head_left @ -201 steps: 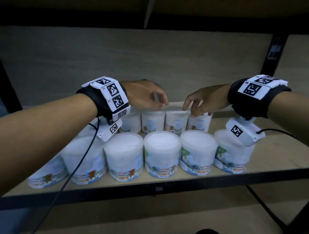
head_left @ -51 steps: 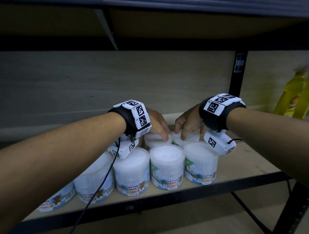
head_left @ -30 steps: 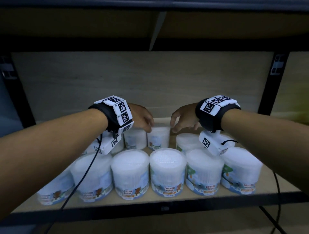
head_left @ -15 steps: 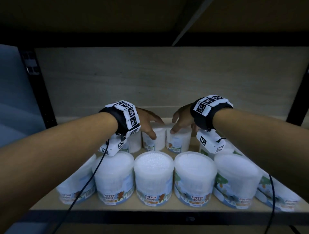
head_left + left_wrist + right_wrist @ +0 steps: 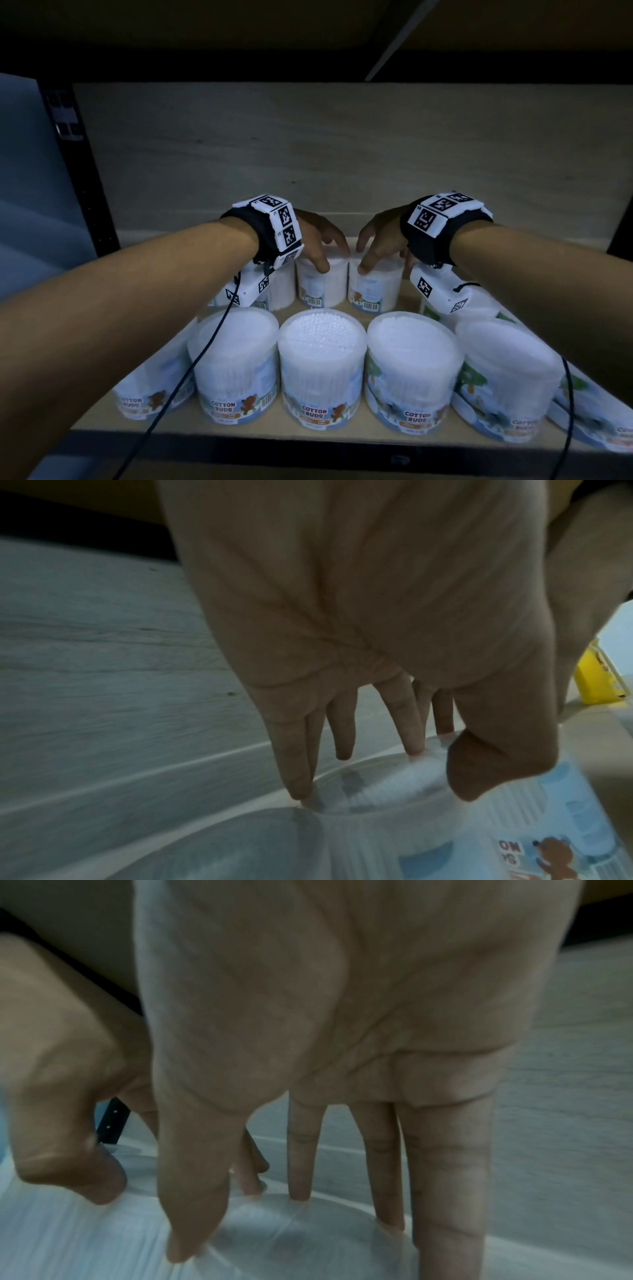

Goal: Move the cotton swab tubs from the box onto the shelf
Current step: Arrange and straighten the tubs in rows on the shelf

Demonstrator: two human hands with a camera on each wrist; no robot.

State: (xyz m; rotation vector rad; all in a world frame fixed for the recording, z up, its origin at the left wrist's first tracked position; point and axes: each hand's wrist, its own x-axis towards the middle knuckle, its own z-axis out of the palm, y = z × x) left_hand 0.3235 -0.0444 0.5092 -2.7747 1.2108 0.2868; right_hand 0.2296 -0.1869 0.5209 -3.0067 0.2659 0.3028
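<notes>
Several white cotton swab tubs stand in two rows on the wooden shelf (image 5: 102, 414). My left hand (image 5: 330, 257) grips a back-row tub (image 5: 320, 291) from above; in the left wrist view the left hand (image 5: 377, 775) has its thumb on the near rim and fingertips on the far rim of that tub (image 5: 428, 845). My right hand (image 5: 376, 253) holds the neighbouring back-row tub (image 5: 375, 291) the same way. The right wrist view shows the right hand (image 5: 284, 1231) spread over the lid of its tub (image 5: 291, 1259). Both tubs stand upright and touch each other. No box is in view.
A front row of tubs (image 5: 320, 366) stands close under my forearms, near the black shelf edge (image 5: 308, 452). The wooden back panel (image 5: 342, 154) lies just behind the hands. A black upright (image 5: 78, 171) bounds the left side. A yellow bottle (image 5: 596, 674) stands farther right.
Both hands have come down from hovering onto the two middle back-row tubs, thumbs now on the near sides. My view has shifted left along the shelf and closer.
</notes>
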